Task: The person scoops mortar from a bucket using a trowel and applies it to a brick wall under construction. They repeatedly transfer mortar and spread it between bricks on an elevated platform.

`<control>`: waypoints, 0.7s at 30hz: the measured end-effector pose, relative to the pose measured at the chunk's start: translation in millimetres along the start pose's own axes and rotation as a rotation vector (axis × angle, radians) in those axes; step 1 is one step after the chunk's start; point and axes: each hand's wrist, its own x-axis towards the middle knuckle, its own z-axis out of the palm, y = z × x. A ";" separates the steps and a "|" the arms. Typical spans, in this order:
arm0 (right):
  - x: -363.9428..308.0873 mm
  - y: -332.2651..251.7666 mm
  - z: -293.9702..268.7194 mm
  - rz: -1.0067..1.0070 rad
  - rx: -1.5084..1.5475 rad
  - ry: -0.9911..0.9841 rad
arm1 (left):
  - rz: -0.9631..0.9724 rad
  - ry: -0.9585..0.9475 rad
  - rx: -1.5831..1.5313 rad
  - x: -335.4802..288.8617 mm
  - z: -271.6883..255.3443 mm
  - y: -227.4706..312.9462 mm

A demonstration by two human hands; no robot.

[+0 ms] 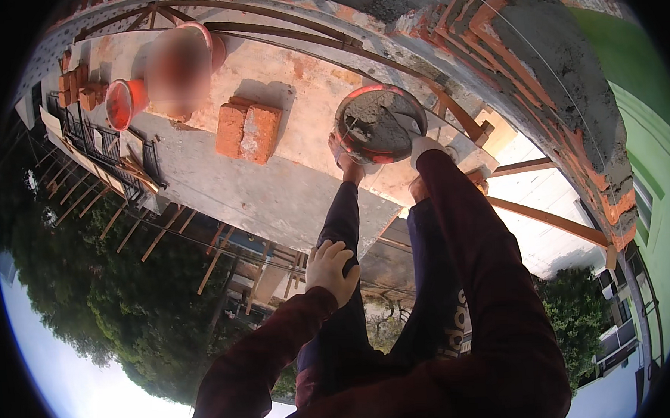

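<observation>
A round reddish basin [340, 125] filled with wet grey mortar [379, 117] rests on the concrete ledge in front of my feet. My right hand [424, 147], in a pale glove, reaches over its near right rim. It is closed on what looks like a trowel [404, 121], whose grey blade lies against the mortar; the handle is hidden by the hand. My left hand [335, 273], also gloved, lies on my left knee with fingers spread and holds nothing. My bare left foot is close by the basin's near left side.
Left of the basin sit orange bricks [249, 130]. Further left are an orange bucket [125, 102], a blurred patch and more bricks [73, 86]. The ledge's near edge drops off to scaffolding and trees. Stepped brickwork [484, 34] with a taut string and a wooden bar [548, 220] stand right.
</observation>
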 end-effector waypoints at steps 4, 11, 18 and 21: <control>12.8 -1.6 43.6 -0.126 0.179 -0.057 | 0.024 0.013 -0.013 -0.5 -2.5 -5.5; 3.2 -32.4 47.3 0.043 1.042 -0.274 | 0.020 -0.035 0.014 1.1 -5.4 -6.2; 11.5 29.4 87.5 -0.286 0.802 -0.144 | 0.018 -0.051 0.071 2.5 -5.9 -2.5; -1.1 53.3 78.7 -0.544 0.658 0.029 | 0.032 -0.055 0.123 6.8 -8.2 2.8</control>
